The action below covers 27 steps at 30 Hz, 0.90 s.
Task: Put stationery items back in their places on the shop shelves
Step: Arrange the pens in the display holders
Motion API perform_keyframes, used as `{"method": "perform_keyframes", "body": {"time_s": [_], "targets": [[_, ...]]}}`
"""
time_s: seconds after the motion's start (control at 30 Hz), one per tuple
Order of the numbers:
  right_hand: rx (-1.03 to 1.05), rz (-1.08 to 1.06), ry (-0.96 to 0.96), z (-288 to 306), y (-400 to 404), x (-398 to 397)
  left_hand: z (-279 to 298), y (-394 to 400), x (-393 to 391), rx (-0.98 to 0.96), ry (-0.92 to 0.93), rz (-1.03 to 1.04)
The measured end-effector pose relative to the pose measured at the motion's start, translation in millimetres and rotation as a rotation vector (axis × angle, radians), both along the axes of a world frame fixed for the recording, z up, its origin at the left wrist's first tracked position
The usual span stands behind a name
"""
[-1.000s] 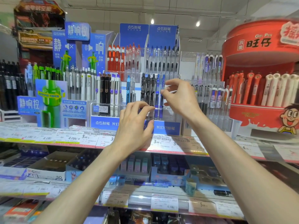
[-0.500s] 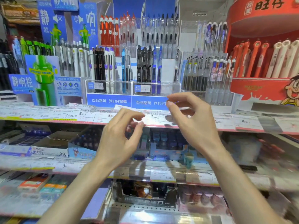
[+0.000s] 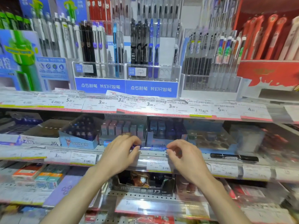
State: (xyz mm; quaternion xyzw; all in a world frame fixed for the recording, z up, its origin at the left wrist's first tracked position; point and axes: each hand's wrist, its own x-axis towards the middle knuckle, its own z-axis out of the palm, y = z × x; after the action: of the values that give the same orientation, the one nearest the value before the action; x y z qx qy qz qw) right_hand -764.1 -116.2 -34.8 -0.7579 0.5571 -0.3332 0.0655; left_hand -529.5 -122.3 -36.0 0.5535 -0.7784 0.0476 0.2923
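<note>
A blue pen (image 3: 153, 148) lies crosswise along the front lip of the middle shelf (image 3: 186, 156). My left hand (image 3: 119, 154) reaches in from below and pinches the pen's left end between thumb and curled fingers. My right hand (image 3: 186, 159) pinches the pen's right end the same way. Both ends of the pen are hidden under my fingertips. Matching blue pens (image 3: 153, 46) stand upright in a clear display stand (image 3: 152, 73) on the shelf above.
A black marker (image 3: 234, 157) lies loose on the middle shelf, right of my hands. Boxes of erasers and refills (image 3: 79, 135) fill that shelf behind the pen. Price label strips (image 3: 150, 105) run along each shelf edge. A red pen display (image 3: 268, 46) stands upper right.
Both hands have dropped from the upper shelf's pen display to the middle shelf and taken hold of the blue pen. My view has tilted downward and closer.
</note>
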Motion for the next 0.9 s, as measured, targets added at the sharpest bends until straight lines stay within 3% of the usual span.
{"method": "perform_keyframes", "body": {"time_s": [0.17,0.37,0.9], "targets": [[-0.004,-0.046,0.195,3,-9,14,7,-17,-5,0.121,-0.144,0.072],[0.032,-0.090,0.342,8,-19,25,11,-22,-9,0.162,-0.189,0.078],[0.201,-0.026,0.353,14,-24,29,8,-23,2,0.269,-0.138,-0.055]]}}
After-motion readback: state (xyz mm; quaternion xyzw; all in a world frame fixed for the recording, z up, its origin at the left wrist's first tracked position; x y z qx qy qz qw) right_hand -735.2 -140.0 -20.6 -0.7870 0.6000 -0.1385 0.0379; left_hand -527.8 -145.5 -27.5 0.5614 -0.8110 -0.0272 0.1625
